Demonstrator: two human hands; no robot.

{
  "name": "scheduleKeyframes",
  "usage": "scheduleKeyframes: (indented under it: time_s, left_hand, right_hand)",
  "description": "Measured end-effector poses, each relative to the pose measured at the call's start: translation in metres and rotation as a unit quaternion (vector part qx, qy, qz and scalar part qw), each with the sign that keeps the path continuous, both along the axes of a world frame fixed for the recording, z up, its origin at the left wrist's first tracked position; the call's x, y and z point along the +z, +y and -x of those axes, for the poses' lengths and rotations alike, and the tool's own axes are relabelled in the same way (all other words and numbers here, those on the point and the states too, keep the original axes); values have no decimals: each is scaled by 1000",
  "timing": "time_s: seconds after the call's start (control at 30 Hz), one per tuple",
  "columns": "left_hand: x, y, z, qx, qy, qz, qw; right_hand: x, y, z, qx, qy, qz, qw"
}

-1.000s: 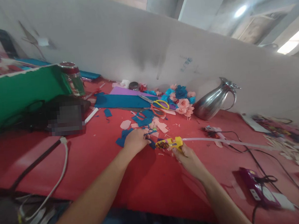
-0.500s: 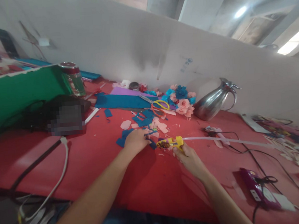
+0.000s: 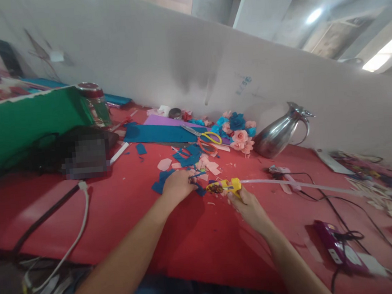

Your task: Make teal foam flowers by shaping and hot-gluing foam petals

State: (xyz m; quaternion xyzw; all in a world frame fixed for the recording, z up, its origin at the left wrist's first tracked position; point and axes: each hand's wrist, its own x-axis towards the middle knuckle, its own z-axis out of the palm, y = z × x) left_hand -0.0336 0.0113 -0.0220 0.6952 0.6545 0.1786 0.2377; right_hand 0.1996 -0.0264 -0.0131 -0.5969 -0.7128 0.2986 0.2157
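likely partway, with paper flowers (image 3: 240, 136) done, pinching an unfinished blue paper bit (image 3: 200, 174) in left hand (image 3: 178, 186), gripping a yellow glue gun (image 3: 233, 185) in right hand (image 3: 250, 207).

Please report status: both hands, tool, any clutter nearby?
Right hand gripping yellow glue gun. Left hand at blue paper, grip unclear. Pink scraps just beyond left hand.

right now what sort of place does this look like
Probably a craft workshop: flowers that look like paper, scissors beside cut scraps, and a yellow glue gun in the right hand.
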Motion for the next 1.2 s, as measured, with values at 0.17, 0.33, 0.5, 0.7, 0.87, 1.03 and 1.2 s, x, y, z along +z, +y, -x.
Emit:
scheduleKeyframes:
  time_s: [0.17, 0.33, 0.5, 0.7, 0.87, 1.03, 1.2]
  left_hand:
    - [0, -1, 0, 0, 1, -4, 1000]
    - [5, -2, 0, 9, -2, 11, 1000]
    - [7, -3, 0, 1, 9, 12, 1000]
    - [6, -2, 3, 6, 3, -3, 1000]
    - [2, -3, 1, 7, 26, -24, 999]
    - [2, -2, -1, -9, 13, -57, 998]
    - [5, -3, 2, -57, -33, -99, 993]
  right_hand:
    - [-5, 2, -2, -2, 25, 2, 1000]
    - [-13, 14, -13, -57, 106, 48, 992]
    - [-13, 44, -38, -144, 160, 94, 972]
    - [-5, 72, -72, -169, -82, 24, 982]
    - [3, 54, -58, -189, -178, -123, 958]
    - [13, 35, 5, -1, -119, -159, 980]
    - [20, 36, 55, 90, -60, -98, 989]
